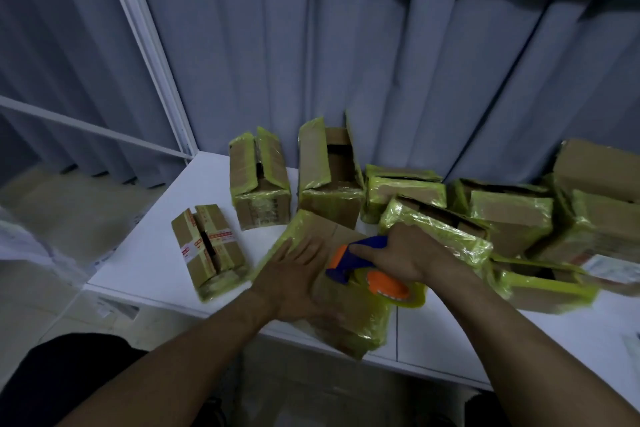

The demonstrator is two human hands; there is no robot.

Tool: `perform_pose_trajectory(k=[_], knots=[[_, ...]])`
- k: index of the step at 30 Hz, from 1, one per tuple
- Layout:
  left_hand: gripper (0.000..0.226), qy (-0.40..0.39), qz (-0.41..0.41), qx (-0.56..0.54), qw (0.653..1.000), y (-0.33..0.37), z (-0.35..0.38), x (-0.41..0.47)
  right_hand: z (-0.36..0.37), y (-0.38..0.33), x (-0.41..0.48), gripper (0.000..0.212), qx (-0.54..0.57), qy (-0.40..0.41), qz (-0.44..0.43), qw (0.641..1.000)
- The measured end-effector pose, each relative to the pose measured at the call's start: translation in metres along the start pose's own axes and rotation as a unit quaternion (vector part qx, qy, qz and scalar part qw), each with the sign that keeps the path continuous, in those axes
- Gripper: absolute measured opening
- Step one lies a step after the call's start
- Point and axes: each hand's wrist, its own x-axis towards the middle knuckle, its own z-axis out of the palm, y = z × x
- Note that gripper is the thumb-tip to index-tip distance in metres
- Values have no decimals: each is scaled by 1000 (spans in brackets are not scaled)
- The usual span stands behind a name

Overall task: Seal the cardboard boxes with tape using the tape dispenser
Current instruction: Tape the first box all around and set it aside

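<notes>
Two bare forearms reach in from the bottom of the head view toward the near edge of the white worktop. The left hand lies flat with straight, spread fingers, pressing on top of a cardboard box whose edges are wrapped in yellow-green tape. This box sits askew at the near edge, with one corner jutting past it.

The right hand is curled round the blue handle of the orange-and-blue tape dispenser. The dispenser rests on top of the same box, just beside the left fingertips, and its tape roll points toward the near edge.

Toward the left edge, apart from both hands, lies a small box with red-printed tape. Further back stand an open-flapped box and a tall open box. Toward the far right corner a heap of yellow-taped boxes crowds close behind the right hand. A grey curtain hangs beyond the far edge.
</notes>
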Motion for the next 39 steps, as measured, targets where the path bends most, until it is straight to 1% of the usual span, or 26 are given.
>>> perform_pose_trajectory(k=[2, 5, 7, 9, 11, 15, 22, 27, 32, 34, 37, 39], knots=[[122, 26, -9, 39, 999, 0, 11, 1, 0, 4, 0, 58, 28, -19, -8, 999], [123, 53, -10, 34, 998, 0, 17, 1, -1, 13, 2, 51, 113, -34, -25, 993], [122, 61, -8, 28, 998, 1, 17, 1, 2, 20, 2, 52, 188, -15, -26, 982], [122, 50, -17, 29, 998, 2, 15, 0, 6, 25, 0, 57, 226, 4, -21, 974], [121, 45, -23, 38, 998, 3, 14, 0, 11, 29, -2, 65, 227, 10, -18, 974], [121, 37, -28, 43, 998, 4, 11, 0, 12, 31, -6, 56, 201, 13, -26, 979], [123, 27, -30, 37, 999, 6, 8, -2, 4, 37, -19, 50, 199, -3, -32, 979], [125, 19, -36, 43, 998, 5, 9, -3, -11, 52, -35, 53, 228, -12, -27, 973], [124, 35, -37, 25, 998, 5, 10, -2, -11, 65, -41, 51, 241, -31, -7, 970], [120, 32, -31, 25, 999, 5, 10, -2, -6, 62, -41, 53, 230, -36, -3, 973], [104, 31, -8, 49, 998, 4, 9, -2, -4, 59, -40, 54, 238, -36, 1, 971], [97, 21, 1, 51, 998, 4, 5, -2, -7, 57, -41, 51, 249, -35, 3, 968]])
